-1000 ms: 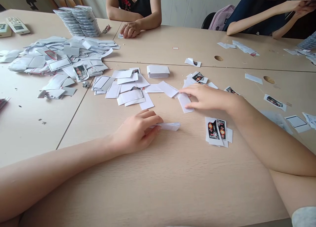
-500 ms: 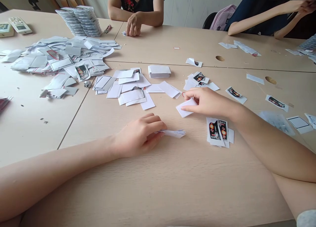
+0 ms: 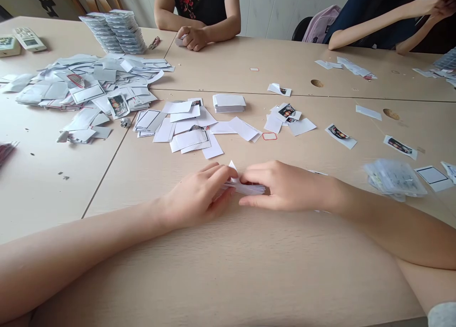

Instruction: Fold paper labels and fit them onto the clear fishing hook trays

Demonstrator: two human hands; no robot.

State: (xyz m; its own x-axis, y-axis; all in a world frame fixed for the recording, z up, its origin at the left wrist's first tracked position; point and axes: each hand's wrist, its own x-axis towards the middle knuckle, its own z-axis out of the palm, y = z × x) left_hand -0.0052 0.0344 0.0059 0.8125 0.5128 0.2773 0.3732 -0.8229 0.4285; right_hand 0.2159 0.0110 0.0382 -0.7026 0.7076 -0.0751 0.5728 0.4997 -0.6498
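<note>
My left hand [image 3: 203, 189] is closed on a thin stack of white paper cards [image 3: 251, 189], pinched between thumb and fingers. My right hand [image 3: 285, 187] has come up against the right end of that stack, its thumb and fingers curled around it. Between the two hands a white card [image 3: 232, 166] pokes up with one corner above the fingers. Beyond them lie loose white cards [image 3: 188, 139], a neat stack of cards [image 3: 229, 103] and a smaller group with dark printed pictures [image 3: 287, 112]. Under my right forearm, printed cards are mostly hidden.
A large heap of white cards [image 3: 96, 80] spreads at the left, before stacked clear packs [image 3: 116, 31]. Clear plastic bags [image 3: 395, 177] lie at the right. Across the table [image 3: 228, 270] sit a person [image 3: 199, 14] with clasped hands and another person [image 3: 377, 23].
My right hand has moved left and nearer with a white card, from beside the loose cards to the stack in my left hand. My left hand stays in place. The person opposite has brought their hands together.
</note>
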